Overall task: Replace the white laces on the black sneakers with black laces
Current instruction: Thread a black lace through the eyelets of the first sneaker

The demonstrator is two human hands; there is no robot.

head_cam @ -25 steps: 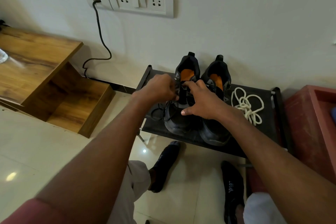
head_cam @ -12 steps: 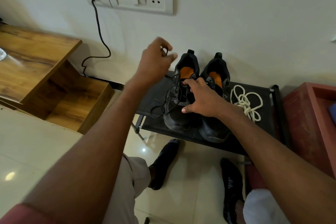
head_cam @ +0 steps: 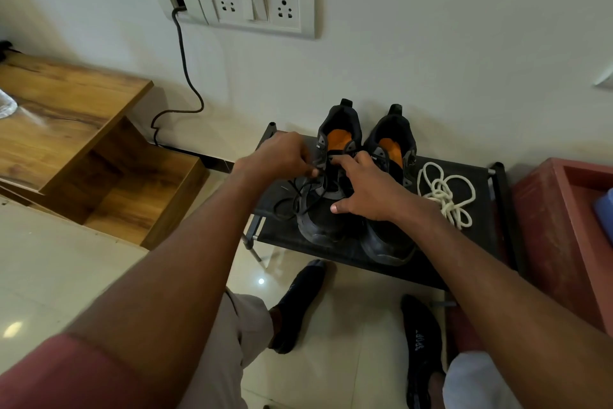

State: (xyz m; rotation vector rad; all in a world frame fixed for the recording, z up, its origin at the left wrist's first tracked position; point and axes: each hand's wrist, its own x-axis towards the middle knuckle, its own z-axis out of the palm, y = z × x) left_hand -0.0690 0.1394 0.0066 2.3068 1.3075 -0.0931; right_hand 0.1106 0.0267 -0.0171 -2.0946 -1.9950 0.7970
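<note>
Two black sneakers with orange insoles stand side by side on a low black rack (head_cam: 471, 242): the left sneaker (head_cam: 326, 223) and the right sneaker (head_cam: 391, 242). My left hand (head_cam: 278, 156) pinches a black lace (head_cam: 292, 199) at the left side of the left sneaker's eyelets; loose loops of it lie on the rack. My right hand (head_cam: 368, 189) rests on top of the left sneaker, fingers at the upper eyelets, thumb spread out. A bundle of white laces (head_cam: 446, 193) lies on the rack to the right of the shoes.
A wooden stepped shelf (head_cam: 76, 143) stands at the left against the wall. A black cable (head_cam: 185, 77) runs down from the wall socket panel (head_cam: 255, 4). A red box (head_cam: 564, 236) sits right of the rack. My feet in black socks (head_cam: 298, 305) rest on the tiled floor.
My left hand, raised high with the black lace half a second ago, has come back down to the left sneaker's eyelets. My right hand stays on the shoe.
</note>
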